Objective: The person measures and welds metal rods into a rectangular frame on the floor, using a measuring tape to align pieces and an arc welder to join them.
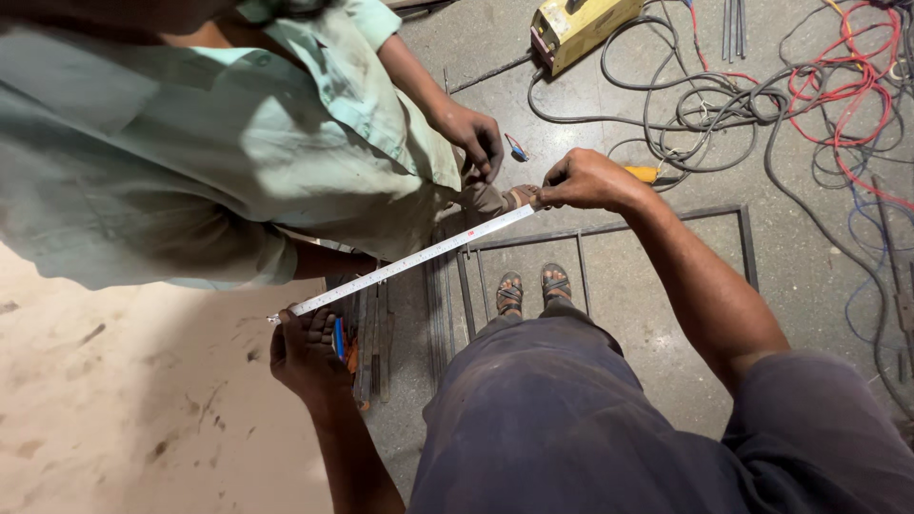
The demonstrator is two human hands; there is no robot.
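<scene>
While both my hands, left hand (307,350) and right hand (583,179), pinch the tape measure (409,260) taut, it may slip if I loosen.

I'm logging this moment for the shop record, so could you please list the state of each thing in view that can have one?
Tape measure: drawn out, taut between both hands.
Left hand: shut on the tape measure case.
Right hand: pinching the tape's far end.
Metal frame: flat on the floor.
Yellow machine: on the floor, cabled.
Cables: loose, tangled.
Co-worker's hand: hanging by the tape's end.
</scene>
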